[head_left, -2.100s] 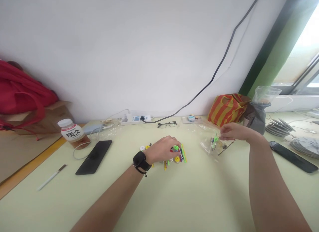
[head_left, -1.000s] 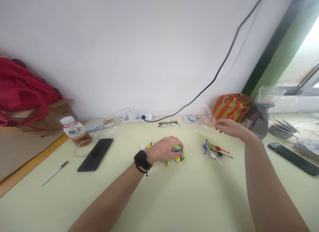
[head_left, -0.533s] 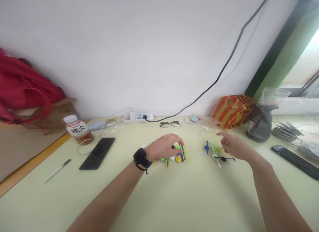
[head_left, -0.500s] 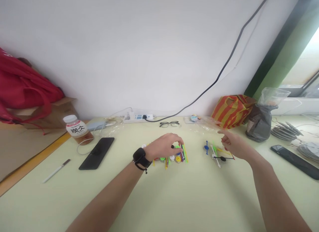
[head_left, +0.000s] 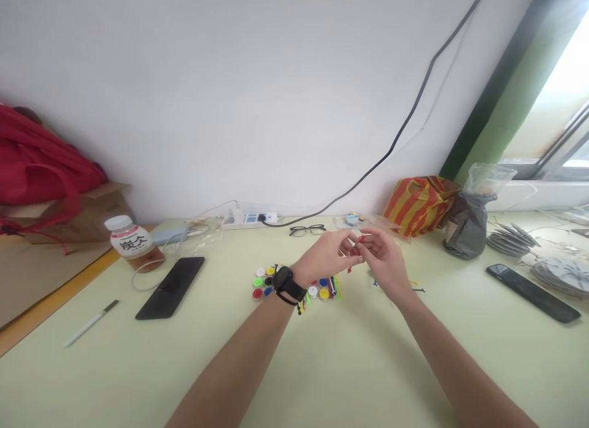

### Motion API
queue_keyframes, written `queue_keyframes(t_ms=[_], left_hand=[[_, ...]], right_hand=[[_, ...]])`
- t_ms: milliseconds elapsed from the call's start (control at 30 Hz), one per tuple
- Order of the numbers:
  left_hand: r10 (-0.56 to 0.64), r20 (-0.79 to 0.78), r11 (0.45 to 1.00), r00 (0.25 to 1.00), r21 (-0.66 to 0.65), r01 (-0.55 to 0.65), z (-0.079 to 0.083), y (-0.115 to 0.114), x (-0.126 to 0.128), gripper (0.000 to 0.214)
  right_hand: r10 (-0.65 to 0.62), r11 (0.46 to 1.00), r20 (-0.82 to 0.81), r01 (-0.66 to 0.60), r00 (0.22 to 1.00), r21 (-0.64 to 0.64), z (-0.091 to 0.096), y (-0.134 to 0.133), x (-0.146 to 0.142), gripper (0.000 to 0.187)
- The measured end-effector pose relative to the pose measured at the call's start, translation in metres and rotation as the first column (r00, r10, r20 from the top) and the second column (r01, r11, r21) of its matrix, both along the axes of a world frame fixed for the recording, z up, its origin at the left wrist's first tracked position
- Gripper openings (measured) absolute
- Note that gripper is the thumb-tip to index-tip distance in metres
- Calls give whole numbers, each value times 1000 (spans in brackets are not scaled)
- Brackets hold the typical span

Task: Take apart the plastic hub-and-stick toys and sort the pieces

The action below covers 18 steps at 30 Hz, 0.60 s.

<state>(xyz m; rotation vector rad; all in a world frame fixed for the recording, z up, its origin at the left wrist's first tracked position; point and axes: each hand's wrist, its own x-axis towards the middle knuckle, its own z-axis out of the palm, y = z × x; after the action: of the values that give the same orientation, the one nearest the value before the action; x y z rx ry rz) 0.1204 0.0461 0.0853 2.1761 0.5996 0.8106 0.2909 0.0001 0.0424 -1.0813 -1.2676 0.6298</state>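
In front of me my left hand [head_left: 327, 254] and my right hand [head_left: 384, 262] meet with fingertips pinched together. Between them is a small red plastic piece [head_left: 354, 251], mostly covered by the fingers, with a red pointed end [head_left: 350, 270] sticking out below. Under my left wrist lie coloured round discs [head_left: 258, 282] in rows, partly hidden by the arm. Thin coloured plastic sticks [head_left: 337, 287] lie at their right side. Behind my right hand, ends of blue, yellow and dark stick pieces [head_left: 418, 288] show on the table.
Glasses [head_left: 307, 230] and a power strip [head_left: 252, 219] lie near the wall. At left are a bottle [head_left: 134, 244], a black phone [head_left: 170, 288] and a pen [head_left: 91, 323]. At right stand a striped bag [head_left: 418, 206], a grey bag [head_left: 467, 225] and a dark handset [head_left: 532, 293].
My left hand has moved right, away from over the discs and sticks. My right hand has come left from the stick-and-disc pieces, and both now meet at the red piece.
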Motion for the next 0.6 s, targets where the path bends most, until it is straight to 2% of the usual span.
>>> queue_keyframes(t_ms=[100, 200, 300, 467, 600], left_hand=[[-4, 67, 1000, 998, -2, 5, -7, 0, 3, 22], [-2, 139, 1000, 990, 7, 1, -8, 2, 2, 18], [6, 174, 1000, 985, -14, -3, -10, 4, 2, 14], [-6, 170, 994, 985, -106, 25, -22, 10, 4, 12], [-39, 147, 987, 988, -149, 61, -33, 15, 4, 12]], right_hand=[[-4, 997, -82, -2, 997, -71, -5, 0, 1, 39], [125, 970, -122, -147, 985, -193, -8, 0, 4, 31], [212, 945, -154, -243, 965, -221, -10, 1, 8, 27], [231, 935, -108, -251, 967, -251, -9, 1, 10, 19], [256, 910, 35, -228, 966, -346, -7, -1, 11, 14]])
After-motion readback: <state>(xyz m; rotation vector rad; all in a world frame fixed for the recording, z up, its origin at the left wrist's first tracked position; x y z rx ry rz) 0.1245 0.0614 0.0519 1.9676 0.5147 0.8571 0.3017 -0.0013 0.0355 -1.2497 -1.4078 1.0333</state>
